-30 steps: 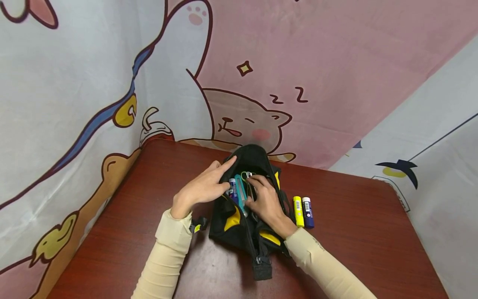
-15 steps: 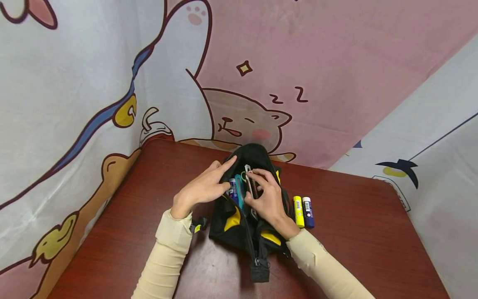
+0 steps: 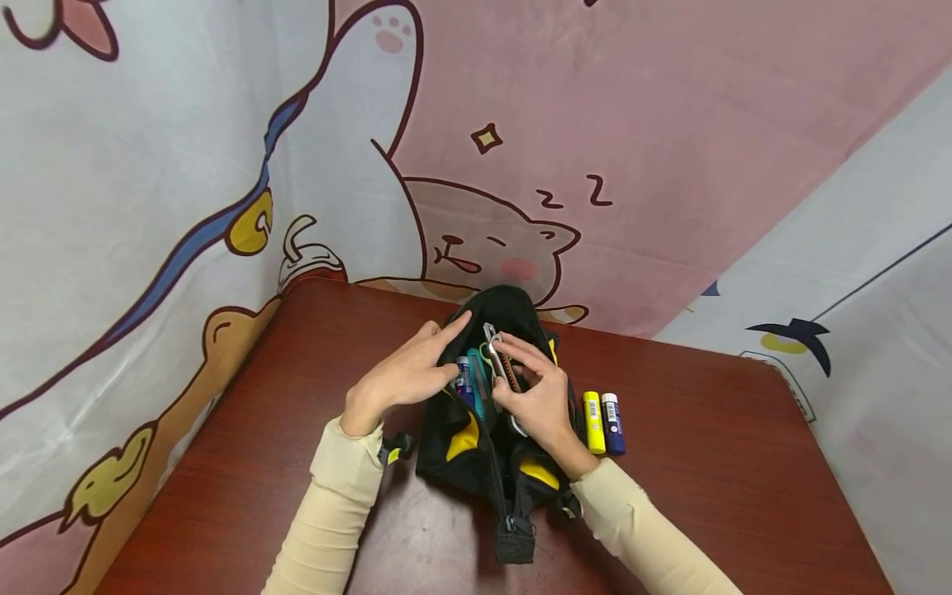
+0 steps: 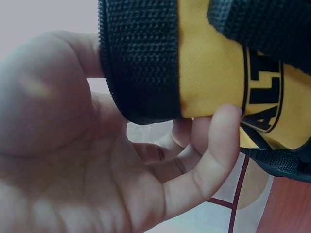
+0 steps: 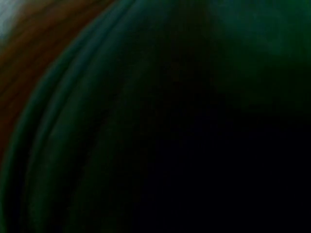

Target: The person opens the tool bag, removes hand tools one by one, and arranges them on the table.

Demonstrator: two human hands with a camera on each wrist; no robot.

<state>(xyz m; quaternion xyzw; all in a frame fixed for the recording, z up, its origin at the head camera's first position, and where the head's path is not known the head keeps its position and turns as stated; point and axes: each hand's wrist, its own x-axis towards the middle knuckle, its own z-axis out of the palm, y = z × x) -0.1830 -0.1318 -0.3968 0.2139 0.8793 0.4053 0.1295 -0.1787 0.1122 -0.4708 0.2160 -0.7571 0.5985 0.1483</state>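
Observation:
A black and yellow tool bag (image 3: 439,452) stands with its zipped mouth gaping. My left hand (image 3: 405,372) grips its left rim; the left wrist view shows thumb and fingers on either side of the bag's wall (image 4: 214,63). Over the opening, my right hand (image 3: 537,398) pinches a slim silver utility knife (image 3: 497,355), tilted with its tip toward the back. Inside the bag lie a teal utility knife (image 3: 477,382) and a blue glue stick (image 3: 464,376) with a white cap. A green loop (image 3: 484,350) shows beside the held knife. The right wrist view is nearly black.
On the brown table (image 3: 706,496), a yellow glue stick (image 3: 593,423) and a dark blue glue stick (image 3: 613,425) lie side by side, right of the bag. A black strap end (image 3: 397,447) sticks out at the bag's left. Behind hangs a cartoon-printed cloth (image 3: 632,124).
My right hand has pinched the silver utility knife and lifted it up from among the things in the bag. The left hand has stayed on the rim.

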